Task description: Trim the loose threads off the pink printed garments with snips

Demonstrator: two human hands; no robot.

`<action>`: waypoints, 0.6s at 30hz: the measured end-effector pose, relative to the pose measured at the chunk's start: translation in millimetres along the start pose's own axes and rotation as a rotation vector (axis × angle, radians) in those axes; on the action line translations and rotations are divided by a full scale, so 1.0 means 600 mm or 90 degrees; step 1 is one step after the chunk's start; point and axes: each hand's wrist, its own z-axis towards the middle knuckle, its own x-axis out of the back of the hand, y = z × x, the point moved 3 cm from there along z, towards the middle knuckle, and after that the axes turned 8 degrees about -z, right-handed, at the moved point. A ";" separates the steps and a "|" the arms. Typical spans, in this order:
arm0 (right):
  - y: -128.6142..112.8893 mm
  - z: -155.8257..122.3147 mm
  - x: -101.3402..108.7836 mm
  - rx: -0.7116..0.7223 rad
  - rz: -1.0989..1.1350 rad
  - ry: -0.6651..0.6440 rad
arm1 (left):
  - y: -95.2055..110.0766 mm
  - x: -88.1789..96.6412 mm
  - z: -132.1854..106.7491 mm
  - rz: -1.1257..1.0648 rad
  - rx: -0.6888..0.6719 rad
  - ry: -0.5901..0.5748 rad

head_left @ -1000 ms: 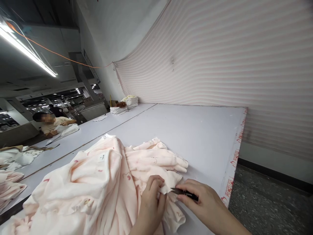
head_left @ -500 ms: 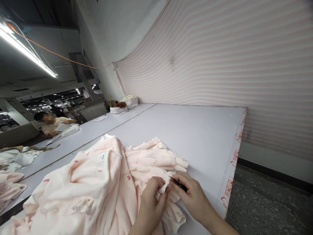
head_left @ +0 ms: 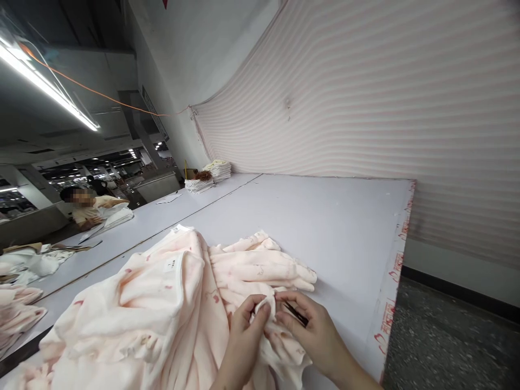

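Observation:
A pale pink plush garment (head_left: 154, 303) with small printed motifs lies heaped in front of me, its white neck label facing up. My left hand (head_left: 247, 330) is closed, pinching the white edge of a garment piece (head_left: 280, 346) between thumb and fingers. My right hand (head_left: 306, 325) sits close beside it, with black thread snips (head_left: 296, 313) tucked in the fingers. Its thumb and forefinger meet at the same fabric edge. The snips are mostly covered by the hand, so their blades hardly show.
The pale table (head_left: 345, 216) has a taped right edge; grey floor lies beyond. A striped cloth (head_left: 357, 97) hangs behind. Folded stacks (head_left: 217, 170) stand at the far end. Across the table, a person (head_left: 91, 208) handles white cloth. More pink garments (head_left: 18, 314) lie at left.
My right hand has turned and come up against the left one at the fabric edge. The snips' tip, pointing out before, is now drawn back into the hand. The fabric edge is lifted slightly.

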 end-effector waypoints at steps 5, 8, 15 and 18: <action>0.013 0.020 -0.031 -0.001 0.038 -0.018 | -0.012 0.010 0.002 -0.257 0.134 -0.015; 0.014 0.024 -0.041 0.009 0.013 -0.008 | -0.019 0.017 0.005 -0.282 0.173 -0.010; 0.013 0.023 -0.039 0.019 -0.115 0.018 | -0.019 0.024 0.006 -0.184 0.143 -0.038; 0.018 0.016 -0.033 0.054 -0.226 0.028 | -0.002 0.018 0.000 -0.068 0.088 -0.047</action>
